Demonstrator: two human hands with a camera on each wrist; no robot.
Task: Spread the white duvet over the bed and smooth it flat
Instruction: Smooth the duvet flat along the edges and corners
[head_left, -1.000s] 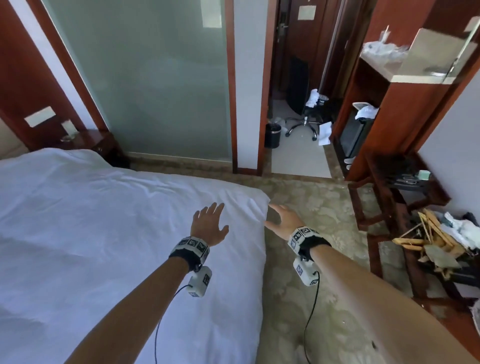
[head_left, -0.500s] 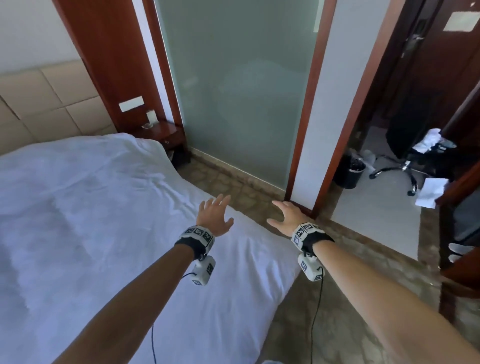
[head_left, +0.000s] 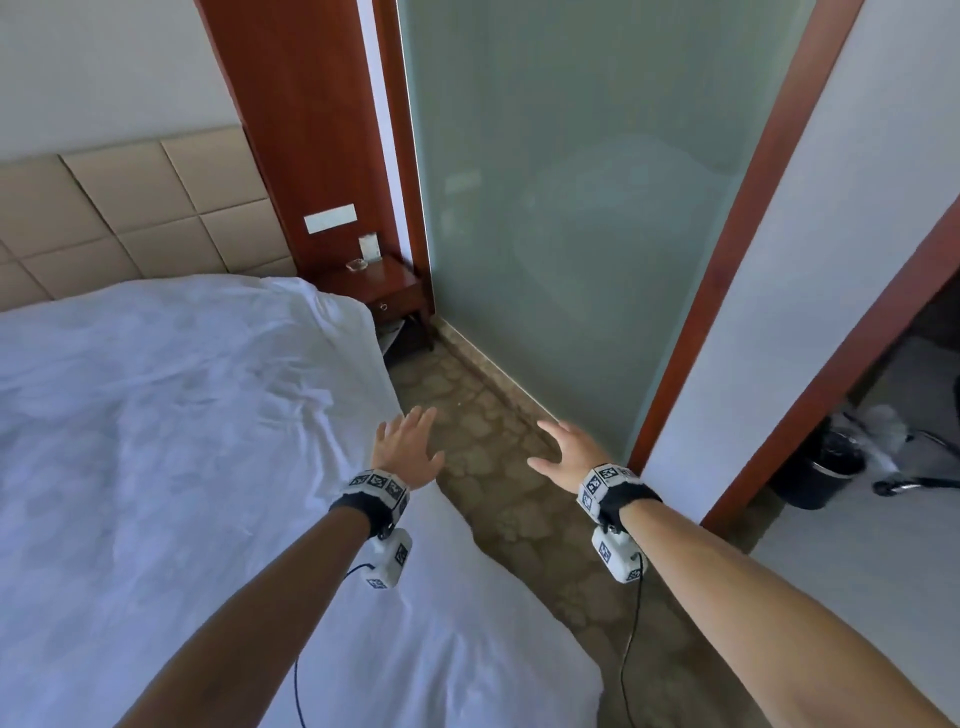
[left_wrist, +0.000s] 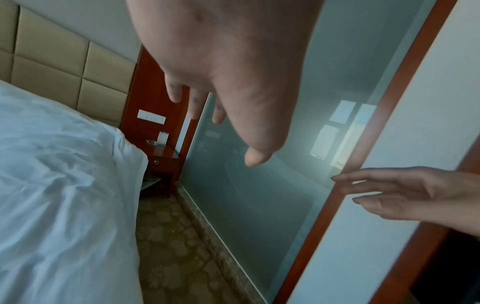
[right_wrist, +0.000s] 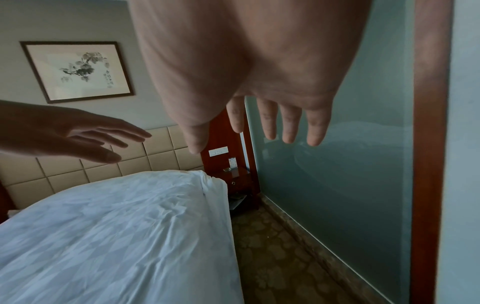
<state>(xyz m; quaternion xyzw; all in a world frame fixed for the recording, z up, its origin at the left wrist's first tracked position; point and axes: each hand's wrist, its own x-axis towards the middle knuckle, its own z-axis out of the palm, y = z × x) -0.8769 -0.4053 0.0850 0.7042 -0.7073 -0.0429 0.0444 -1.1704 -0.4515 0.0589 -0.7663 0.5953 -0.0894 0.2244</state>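
The white duvet (head_left: 171, 467) covers the bed up to the tan padded headboard (head_left: 130, 218), with creases near its right edge and far corner (head_left: 337, 317). My left hand (head_left: 408, 449) hovers in the air over the duvet's right edge, fingers straight and spread, holding nothing. My right hand (head_left: 569, 449) floats above the carpet beside the bed, also open and empty. From the left wrist, the duvet (left_wrist: 57, 185) lies lower left under the left hand (left_wrist: 221, 82). The right wrist view shows the duvet (right_wrist: 116, 236) below the right hand (right_wrist: 259, 82).
A narrow strip of patterned carpet (head_left: 498, 467) runs between the bed and a frosted glass wall (head_left: 597, 208). A wooden nightstand (head_left: 384, 296) stands at the bed's far corner. A black bin (head_left: 821, 467) and chair legs sit past the doorway at right. A framed picture (right_wrist: 78, 70) hangs over the headboard.
My view has swung left toward the head of the bed; headboard and nightstand came into sight. Both hands stay raised and open, now over the bed's right edge and the aisle.
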